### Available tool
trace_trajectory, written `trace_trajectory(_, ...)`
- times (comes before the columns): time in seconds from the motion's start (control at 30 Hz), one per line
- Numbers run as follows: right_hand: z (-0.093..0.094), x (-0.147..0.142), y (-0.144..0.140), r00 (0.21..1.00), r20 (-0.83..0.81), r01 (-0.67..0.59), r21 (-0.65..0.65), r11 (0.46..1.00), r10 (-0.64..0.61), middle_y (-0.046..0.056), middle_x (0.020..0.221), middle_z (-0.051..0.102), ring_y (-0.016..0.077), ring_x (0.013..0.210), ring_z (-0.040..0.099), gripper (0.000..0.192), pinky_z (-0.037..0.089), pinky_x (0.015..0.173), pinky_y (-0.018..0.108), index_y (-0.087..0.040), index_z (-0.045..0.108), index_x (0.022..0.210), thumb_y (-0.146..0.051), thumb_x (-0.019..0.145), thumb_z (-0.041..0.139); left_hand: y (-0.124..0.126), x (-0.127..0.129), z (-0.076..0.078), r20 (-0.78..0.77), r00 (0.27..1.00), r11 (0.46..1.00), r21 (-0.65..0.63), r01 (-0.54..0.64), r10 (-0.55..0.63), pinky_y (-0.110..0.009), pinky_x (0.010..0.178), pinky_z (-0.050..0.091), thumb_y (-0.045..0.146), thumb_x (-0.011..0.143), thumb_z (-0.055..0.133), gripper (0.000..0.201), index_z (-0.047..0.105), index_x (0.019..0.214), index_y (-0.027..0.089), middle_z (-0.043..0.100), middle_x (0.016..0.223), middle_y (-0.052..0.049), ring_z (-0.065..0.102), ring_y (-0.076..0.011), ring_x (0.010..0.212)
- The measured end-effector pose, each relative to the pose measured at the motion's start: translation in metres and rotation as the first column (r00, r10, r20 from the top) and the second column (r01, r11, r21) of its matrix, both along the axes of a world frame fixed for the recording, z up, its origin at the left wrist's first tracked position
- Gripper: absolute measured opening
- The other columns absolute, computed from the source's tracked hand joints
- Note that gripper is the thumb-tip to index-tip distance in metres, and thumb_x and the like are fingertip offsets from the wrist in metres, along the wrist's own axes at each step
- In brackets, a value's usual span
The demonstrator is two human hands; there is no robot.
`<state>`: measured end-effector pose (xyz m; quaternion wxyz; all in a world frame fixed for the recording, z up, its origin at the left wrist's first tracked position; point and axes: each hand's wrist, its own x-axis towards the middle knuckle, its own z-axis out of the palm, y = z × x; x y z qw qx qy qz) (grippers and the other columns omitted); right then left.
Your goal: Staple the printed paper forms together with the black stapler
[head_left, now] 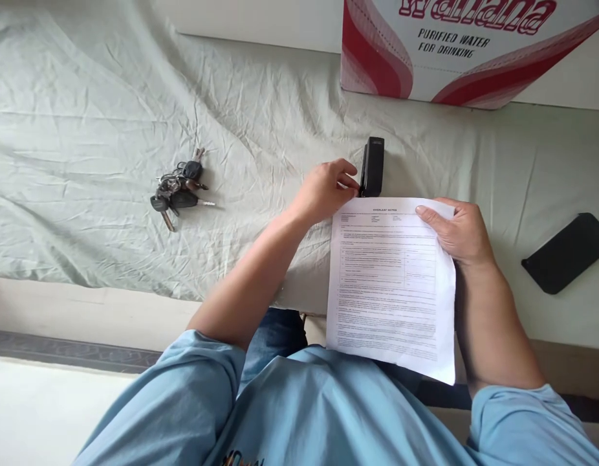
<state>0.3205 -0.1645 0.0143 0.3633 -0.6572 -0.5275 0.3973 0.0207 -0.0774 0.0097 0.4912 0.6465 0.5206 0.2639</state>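
A printed sheet of paper point(389, 285) lies on the pale cloth, its lower part hanging over the near edge toward my lap. My right hand point(457, 230) pinches the sheet's top right corner, thumb on top. My left hand point(326, 189) rests at the top left corner, fingers curled and touching the side of a black stapler point(372, 166). The stapler lies just beyond the paper's top edge.
A bunch of keys point(179, 188) lies on the wrinkled cloth point(86, 129) to the left. A black phone point(566, 252) sits at the right. A red and white water carton point(469, 48) stands at the back right against a white wall.
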Motion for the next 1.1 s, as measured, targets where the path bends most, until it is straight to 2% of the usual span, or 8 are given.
trace_trajectory(0.17,-0.004,0.012,0.001,0.998,-0.046,0.037,-0.018,0.999,-0.038,-0.003,0.065,0.072,0.0151,0.055,0.059,0.05,0.043,0.049,0.03,-0.025,0.083,0.077,-0.07,0.077,0.106,0.001,-0.006,-0.002,-0.001,0.997,0.993,0.083,0.081,-0.081,-0.033,0.087,0.061,0.029,0.099,0.082,0.023,0.08,0.12,0.021,0.092,0.099,-0.003,0.083,-0.018,0.091)
trace_trajectory(0.4,-0.008,0.015,0.0,0.994,0.006,0.106,-0.049,0.993,-0.106,0.003,0.077,0.083,0.0228,0.067,0.073,0.046,0.057,0.062,0.037,-0.027,0.087,0.083,-0.07,0.081,0.102,-0.005,-0.005,-0.005,-0.117,0.992,0.987,0.141,0.071,-0.054,-0.032,0.082,0.053,0.014,0.093,0.076,0.023,0.079,0.116,0.02,0.087,0.094,0.0,0.07,-0.0141,0.08)
trace_trajectory(0.67,-0.01,0.017,0.0,0.997,0.063,0.04,-0.103,0.994,-0.034,0.001,0.075,0.081,0.022,0.063,0.069,0.048,0.053,0.055,0.036,-0.029,0.087,0.085,-0.076,0.081,0.099,-0.008,-0.001,-0.004,-0.127,0.99,0.981,0.179,0.076,-0.054,-0.031,0.074,0.045,0.007,0.088,0.07,0.019,0.067,0.099,0.022,0.078,0.088,0.002,0.06,-0.0128,0.074)
trace_trajectory(0.83,-0.001,0.013,0.001,0.994,0.001,0.111,-0.089,0.99,-0.112,0.001,0.074,0.082,0.0205,0.064,0.069,0.042,0.052,0.057,0.034,-0.028,0.087,0.081,-0.067,0.076,0.102,-0.01,-0.003,-0.013,-0.09,0.995,0.972,0.227,0.051,-0.031,-0.032,0.082,0.051,0.01,0.094,0.069,0.024,0.073,0.115,0.02,0.078,0.094,0.001,0.063,-0.014,0.079)
trace_trajectory(0.9,0.006,0.013,0.001,0.99,-0.013,0.139,-0.123,0.983,-0.141,0.001,0.075,0.083,0.0179,0.066,0.068,0.041,0.052,0.06,0.032,-0.024,0.087,0.084,-0.061,0.075,0.103,-0.008,-0.005,-0.023,-0.057,0.997,0.942,0.33,0.059,-0.042,-0.034,0.089,0.056,0.007,0.098,0.06,0.042,0.078,0.133,0.021,0.079,0.111,-0.003,0.064,-0.0143,0.083)
trace_trajectory(0.97,0.012,0.013,0.001,0.987,-0.004,0.156,-0.154,0.976,-0.158,0.002,0.078,0.083,0.016,0.067,0.068,0.045,0.052,0.062,0.03,-0.021,0.087,0.087,-0.06,0.074,0.104,-0.005,-0.008,-0.034,-0.033,0.997,0.875,0.477,0.078,-0.071,-0.036,0.094,0.059,0.001,0.099,0.051,0.061,0.082,0.145,0.027,0.074,0.135,-0.007,0.063,-0.0142,0.088)
trace_trajectory(1.03,0.015,0.013,0.001,0.986,0.014,0.167,-0.158,0.973,-0.167,0.002,0.078,0.083,0.0157,0.067,0.067,0.049,0.052,0.064,0.03,-0.02,0.086,0.087,-0.064,0.072,0.104,-0.001,-0.011,-0.044,-0.033,0.994,0.806,0.582,0.103,-0.103,-0.038,0.097,0.06,-0.001,0.099,0.049,0.066,0.087,0.141,0.033,0.068,0.14,-0.006,0.061,-0.0145,0.092)
trace_trajectory(1.1,0.015,0.014,0.002,0.986,0.026,0.166,-0.155,0.974,-0.164,0.002,0.079,0.083,0.016,0.068,0.067,0.052,0.052,0.065,0.031,-0.02,0.085,0.088,-0.067,0.072,0.103,0.002,-0.013,-0.051,-0.047,0.992,0.769,0.627,0.122,-0.119,-0.039,0.098,0.06,-0.001,0.101,0.048,0.065,0.09,0.134,0.036,0.065,0.136,-0.006,0.06,-0.0155,0.095)
